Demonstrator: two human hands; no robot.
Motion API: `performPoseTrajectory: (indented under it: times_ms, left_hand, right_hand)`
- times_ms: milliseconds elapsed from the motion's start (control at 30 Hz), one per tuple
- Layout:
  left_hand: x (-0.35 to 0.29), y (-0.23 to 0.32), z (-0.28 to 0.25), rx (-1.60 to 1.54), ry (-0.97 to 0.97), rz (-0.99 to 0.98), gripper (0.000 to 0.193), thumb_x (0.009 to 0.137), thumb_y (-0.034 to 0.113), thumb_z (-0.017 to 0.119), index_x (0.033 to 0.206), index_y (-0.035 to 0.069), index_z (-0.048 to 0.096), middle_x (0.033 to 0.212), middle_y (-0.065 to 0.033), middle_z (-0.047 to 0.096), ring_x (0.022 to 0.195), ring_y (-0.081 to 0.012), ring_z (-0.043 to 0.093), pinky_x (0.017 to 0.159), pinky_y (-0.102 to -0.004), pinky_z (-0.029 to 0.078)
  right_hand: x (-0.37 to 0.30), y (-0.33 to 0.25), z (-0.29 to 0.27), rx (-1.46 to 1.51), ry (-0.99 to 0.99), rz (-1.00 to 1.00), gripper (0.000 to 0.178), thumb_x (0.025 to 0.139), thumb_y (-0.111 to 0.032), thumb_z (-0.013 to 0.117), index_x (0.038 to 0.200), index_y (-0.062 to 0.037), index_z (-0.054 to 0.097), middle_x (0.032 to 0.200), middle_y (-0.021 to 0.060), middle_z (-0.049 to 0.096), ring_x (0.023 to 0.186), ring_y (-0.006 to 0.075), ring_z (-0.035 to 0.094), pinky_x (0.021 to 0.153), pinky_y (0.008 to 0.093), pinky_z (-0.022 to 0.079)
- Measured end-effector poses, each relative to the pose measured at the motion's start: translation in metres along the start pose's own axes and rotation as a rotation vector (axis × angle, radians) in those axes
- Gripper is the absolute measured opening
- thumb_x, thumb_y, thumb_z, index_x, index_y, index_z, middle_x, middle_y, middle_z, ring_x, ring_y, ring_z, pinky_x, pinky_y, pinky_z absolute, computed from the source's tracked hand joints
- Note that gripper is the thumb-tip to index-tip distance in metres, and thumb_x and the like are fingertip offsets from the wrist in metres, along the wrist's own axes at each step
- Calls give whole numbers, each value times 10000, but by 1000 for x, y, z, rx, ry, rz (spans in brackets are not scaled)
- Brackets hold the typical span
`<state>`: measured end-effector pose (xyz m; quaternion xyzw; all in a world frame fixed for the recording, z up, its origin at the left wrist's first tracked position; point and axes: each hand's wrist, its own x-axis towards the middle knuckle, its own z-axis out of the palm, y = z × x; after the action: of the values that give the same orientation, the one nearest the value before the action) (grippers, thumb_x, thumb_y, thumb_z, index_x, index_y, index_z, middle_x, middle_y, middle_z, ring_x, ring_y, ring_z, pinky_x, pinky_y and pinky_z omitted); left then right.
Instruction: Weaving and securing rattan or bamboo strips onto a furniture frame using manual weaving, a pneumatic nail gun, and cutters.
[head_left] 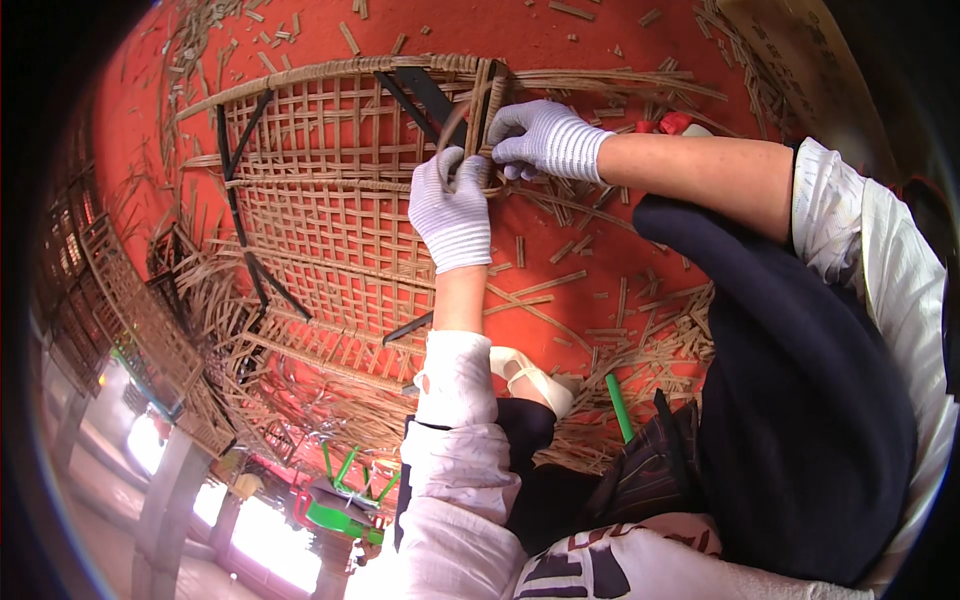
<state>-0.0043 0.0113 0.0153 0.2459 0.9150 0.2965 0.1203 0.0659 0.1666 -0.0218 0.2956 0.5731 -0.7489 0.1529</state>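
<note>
A large woven cane panel [330, 205] with an open lattice and a wrapped rim lies in front of me, braced by black bars [425, 95]. Both my hands wear pale striped gloves and work at the panel's right end. My left hand [450, 210] pinches a thin cane strip [447, 135], which curves up from the fingers and is slightly blurred. Just to the right, my right hand [548, 140] is closed, its fingertips against the wrapped end of the rim. What lies between those fingertips is hidden.
Cut cane pieces [640, 340] litter the red floor [520, 35]. More woven panels [130, 290] stand at the left. A green stick [619, 408] lies by my legs, near a pale shoe [530, 380]. Small red objects [672, 123] lie beyond my right forearm, and cardboard [800, 65] is at the far right.
</note>
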Motion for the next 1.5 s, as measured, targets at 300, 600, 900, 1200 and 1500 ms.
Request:
performPoseTrajectory:
  times_ms: [300, 600, 900, 1200, 1500]
  left_hand:
    - [5, -16, 5, -271, 22, -124, 104, 833, -7, 760, 927, 15, 724, 865, -87, 700, 823, -179, 671, 778, -310, 534]
    - [-6, -13, 2, -2, 49, 161, 324, 813, 57, 782, 1117, 10, 679, 936, -109, 719, 855, -204, 711, 807, -313, 563]
    - [8, -5, -8, 103, -4, 216, 226, 858, 93, 738, 1072, 25, 710, 925, -156, 746, 833, -244, 739, 781, -329, 567]
    - [13, -13, -9, -4, -82, 4, 206, 861, 107, 751, 1036, -2, 756, 907, -147, 765, 783, -162, 718, 765, -289, 555]
    - [13, -16, -6, -49, -75, -5, 210, 860, 104, 754, 1038, -8, 757, 902, -144, 765, 789, -154, 712, 766, -286, 552]
  right_hand:
    - [-4, -9, 5, 51, 41, 8, 181, 902, -125, 676, 1028, 5, 693, 787, 82, 732, 641, 129, 687, 569, 286, 553]
    - [-7, -27, 11, -2, 23, 13, 128, 902, -116, 678, 935, 2, 714, 741, 73, 724, 597, 120, 687, 544, 282, 552]
    - [-10, -20, 3, -194, 48, -126, 166, 885, -117, 651, 958, 3, 740, 809, 119, 741, 684, 179, 696, 683, 345, 565]
    - [-12, -14, 4, -153, 157, -59, 229, 846, -158, 723, 1007, 3, 698, 812, 118, 740, 704, 199, 719, 711, 347, 571]
    - [-13, -9, 4, 5, 109, -49, 244, 846, -148, 720, 1017, 21, 674, 810, 119, 739, 691, 187, 715, 682, 338, 567]
